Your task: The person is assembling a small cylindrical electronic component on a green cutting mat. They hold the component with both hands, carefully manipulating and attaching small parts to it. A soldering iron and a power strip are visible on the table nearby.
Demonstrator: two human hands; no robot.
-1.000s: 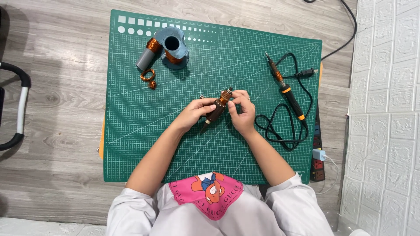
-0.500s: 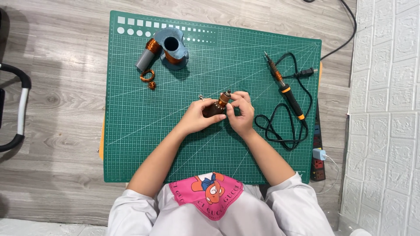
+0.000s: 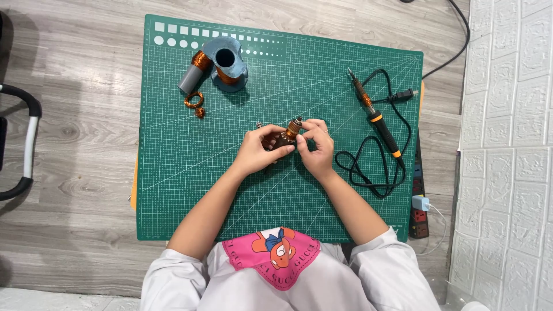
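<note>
Gripping one small copper-wound motor part [image 3: 286,137] — left hand [image 3: 256,151] and right hand [image 3: 315,147] both clamped on it, seemingly; one soldering iron [image 3: 374,115] nearby.

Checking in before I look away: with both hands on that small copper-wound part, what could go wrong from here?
1. The soldering iron lies bare on the cutting mat near the right hand; if hot, it could burn skin or mat.
2. Its looped cord sits beside the right forearm and might snag.
3. The left hand and right hand pinch the copper-wound motor part; thin wire could break.
</note>
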